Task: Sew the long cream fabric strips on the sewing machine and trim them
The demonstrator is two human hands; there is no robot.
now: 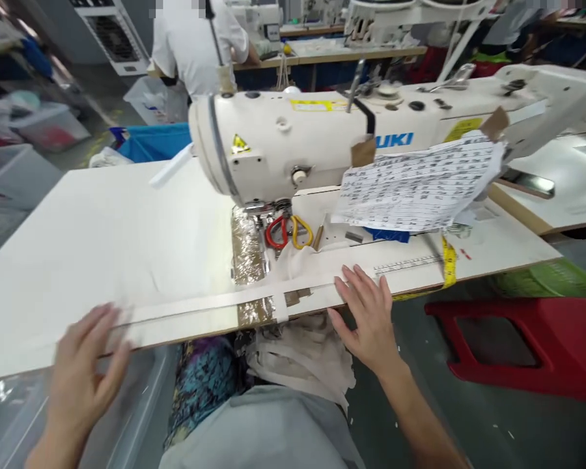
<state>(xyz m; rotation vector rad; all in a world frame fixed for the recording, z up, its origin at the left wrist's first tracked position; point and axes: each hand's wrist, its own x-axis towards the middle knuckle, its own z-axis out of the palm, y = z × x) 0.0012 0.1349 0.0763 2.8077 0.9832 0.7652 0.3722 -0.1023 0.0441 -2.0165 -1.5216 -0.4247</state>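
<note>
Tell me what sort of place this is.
Probably a garment factory or sewing workshop: a big sewing machine stands on the white worktable, a yellow tape measure hangs over its edge, and more machines stand behind.

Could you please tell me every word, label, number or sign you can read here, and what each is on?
"UKI", blue, on the sewing machine; anything before it is hidden.
Yellow warning triangle, no readable words.
Too small or blurred: both yellow labels, the printed papers, tape measure, table scale.
</note>
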